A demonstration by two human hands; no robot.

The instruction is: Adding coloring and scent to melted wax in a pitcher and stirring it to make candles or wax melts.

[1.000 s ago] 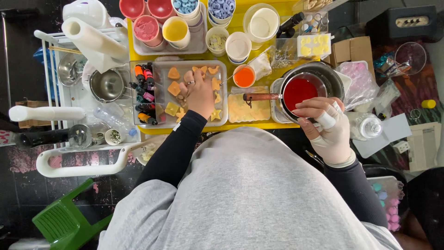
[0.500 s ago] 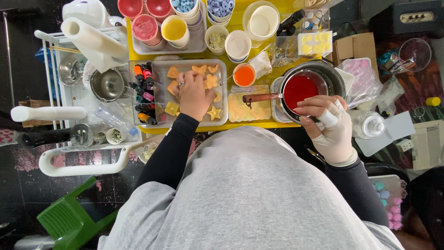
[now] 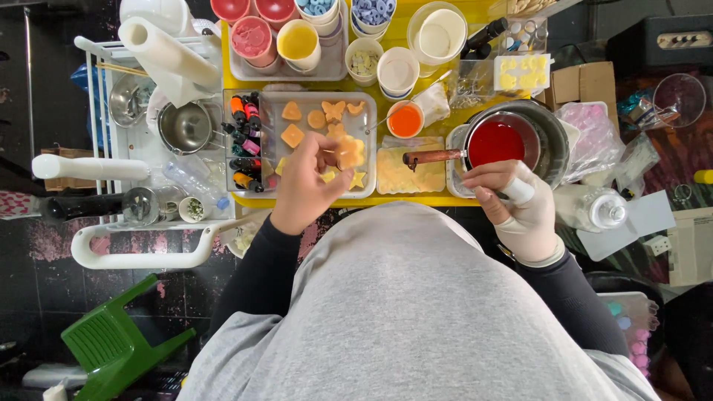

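Observation:
My left hand (image 3: 306,184) reaches into a clear tray (image 3: 368,141) of orange wax shapes and pinches one orange piece (image 3: 347,157) between its fingers. Other orange shapes, hearts and stars, lie around it in the tray. My right hand (image 3: 512,208), in a pale glove with a white wrap on one finger, rests at the near rim of a small pot of red liquid (image 3: 496,142) with a wooden handle (image 3: 433,157). That pot sits inside a larger metal pot (image 3: 553,137).
A yellow mould (image 3: 401,177) lies between tray and pot, with a cup of orange liquid (image 3: 405,119) behind it. Small dye bottles (image 3: 243,145) line the tray's left side. Cups of coloured wax (image 3: 297,41) stand at the back. A white cart (image 3: 134,148) and a green stool (image 3: 111,345) are at left.
My left hand has drawn back toward me within the tray and now pinches an orange shape. My right hand has stayed at the pot's near rim.

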